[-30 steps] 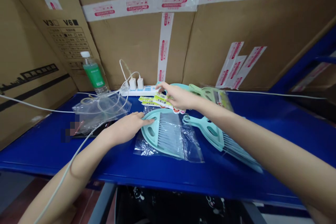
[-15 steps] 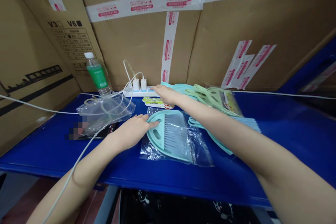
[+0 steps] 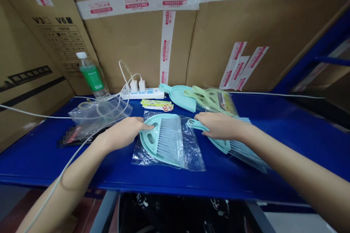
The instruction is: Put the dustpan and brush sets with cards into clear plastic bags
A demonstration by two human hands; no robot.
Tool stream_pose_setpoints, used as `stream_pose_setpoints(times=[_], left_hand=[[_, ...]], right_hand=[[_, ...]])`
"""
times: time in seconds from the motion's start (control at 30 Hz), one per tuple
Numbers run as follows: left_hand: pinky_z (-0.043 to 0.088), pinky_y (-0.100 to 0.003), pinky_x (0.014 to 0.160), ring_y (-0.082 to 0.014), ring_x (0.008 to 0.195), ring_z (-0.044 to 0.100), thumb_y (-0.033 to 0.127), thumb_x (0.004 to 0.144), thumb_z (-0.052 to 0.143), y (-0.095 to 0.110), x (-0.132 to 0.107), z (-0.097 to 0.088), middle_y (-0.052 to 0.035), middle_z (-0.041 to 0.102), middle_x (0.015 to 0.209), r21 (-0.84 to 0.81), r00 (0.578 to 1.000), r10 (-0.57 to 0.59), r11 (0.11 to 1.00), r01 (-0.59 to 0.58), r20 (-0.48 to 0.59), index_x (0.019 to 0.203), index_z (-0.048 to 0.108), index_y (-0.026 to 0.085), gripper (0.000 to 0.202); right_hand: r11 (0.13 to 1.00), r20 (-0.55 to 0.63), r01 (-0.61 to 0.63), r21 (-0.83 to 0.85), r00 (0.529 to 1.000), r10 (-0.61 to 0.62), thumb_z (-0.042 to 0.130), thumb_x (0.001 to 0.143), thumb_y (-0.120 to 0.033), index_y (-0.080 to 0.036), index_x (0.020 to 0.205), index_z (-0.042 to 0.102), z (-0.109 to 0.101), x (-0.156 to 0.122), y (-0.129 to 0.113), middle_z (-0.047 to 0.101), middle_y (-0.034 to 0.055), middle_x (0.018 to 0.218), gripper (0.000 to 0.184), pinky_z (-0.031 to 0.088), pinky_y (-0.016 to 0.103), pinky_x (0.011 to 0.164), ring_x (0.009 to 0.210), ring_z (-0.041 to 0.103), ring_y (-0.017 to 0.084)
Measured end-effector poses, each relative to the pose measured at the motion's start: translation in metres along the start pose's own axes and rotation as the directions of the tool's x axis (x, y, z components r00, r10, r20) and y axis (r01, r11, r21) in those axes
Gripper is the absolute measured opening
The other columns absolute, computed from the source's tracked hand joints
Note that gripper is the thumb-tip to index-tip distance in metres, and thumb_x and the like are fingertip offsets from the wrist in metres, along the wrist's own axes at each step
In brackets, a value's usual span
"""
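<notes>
A light-blue dustpan (image 3: 146, 147) with a brush (image 3: 170, 138) laid in it rests in a clear plastic bag (image 3: 193, 156) on the blue table. My left hand (image 3: 124, 133) grips the dustpan's left edge, thumb on top near the handle holes; its other fingers are partly hidden. To the right, my right hand (image 3: 222, 125) is closed around the handle of a loose light-blue hand brush (image 3: 222, 146), whose pale bristles (image 3: 247, 156) point right. Behind lie another light-blue dustpan (image 3: 180, 96) and a green dustpan and brush set (image 3: 207, 98) partly in plastic.
A white power strip (image 3: 153, 93) with two chargers stands against the cardboard (image 3: 123, 43). Small yellow packets (image 3: 155, 104) lie before it. At left are a green-labelled bottle (image 3: 93, 78), a crumpled clear bag (image 3: 93, 111) and a white cable (image 3: 62, 171) crossing my left arm.
My right hand has come back from the power strip area to the loose brush and closed on its handle. The brush's bristle end has shifted towards me. My left hand stays on the bagged dustpan.
</notes>
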State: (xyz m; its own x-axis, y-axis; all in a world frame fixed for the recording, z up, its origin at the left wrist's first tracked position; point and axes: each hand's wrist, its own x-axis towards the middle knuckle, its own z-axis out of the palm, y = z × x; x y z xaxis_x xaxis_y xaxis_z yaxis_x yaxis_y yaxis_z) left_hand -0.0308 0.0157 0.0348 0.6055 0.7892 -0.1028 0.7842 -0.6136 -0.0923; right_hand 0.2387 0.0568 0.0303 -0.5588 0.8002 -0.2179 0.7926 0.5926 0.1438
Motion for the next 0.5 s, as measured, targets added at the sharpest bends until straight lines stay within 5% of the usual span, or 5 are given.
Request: stream_pose_setpoints(times=[0.17,0.33,0.5], left_hand=[[0.045,-0.023,0.062,-0.0127,0.064,0.056,-0.002,0.074,0.034,0.0,0.0,0.0,-0.0024,0.058,0.077,-0.004,1.0,0.013,1.0,-0.013,-0.026,0.124,0.056,0.027,0.062],[0.046,-0.024,0.065,-0.0141,0.07,0.058,-0.003,0.075,0.036,0.003,0.0,-0.001,-0.0034,0.061,0.083,0.01,1.0,0.001,1.0,-0.001,0.002,0.126,0.054,0.029,0.063],[0.047,-0.025,0.067,-0.0156,0.072,0.06,-0.003,0.076,0.038,0.008,0.0,-0.005,-0.0037,0.061,0.084,0.023,0.999,-0.018,1.0,0.017,0.031,0.128,0.053,0.03,0.063]], right_hand=[[1.0,-0.047,-0.024,-0.019,0.999,0.023,0.047,0.071,0.0,-0.017,0.084,0.061,0.007,-0.015,0.008,0.069,0.0141,0.092,0.026,0.048,0.034,0.07,0.086,0.066,0.027],[0.989,0.006,-0.139,-0.052,0.99,0.14,0.051,0.074,-0.004,-0.015,0.09,0.062,0.01,-0.023,0.014,0.069,0.0166,0.099,0.022,0.049,0.036,0.071,0.094,0.065,0.031],[0.992,-0.055,-0.123,0.005,0.991,0.123,0.051,0.075,-0.005,-0.014,0.094,0.063,0.011,-0.023,0.02,0.067,0.0166,0.101,0.024,0.049,0.038,0.075,0.097,0.064,0.031]])
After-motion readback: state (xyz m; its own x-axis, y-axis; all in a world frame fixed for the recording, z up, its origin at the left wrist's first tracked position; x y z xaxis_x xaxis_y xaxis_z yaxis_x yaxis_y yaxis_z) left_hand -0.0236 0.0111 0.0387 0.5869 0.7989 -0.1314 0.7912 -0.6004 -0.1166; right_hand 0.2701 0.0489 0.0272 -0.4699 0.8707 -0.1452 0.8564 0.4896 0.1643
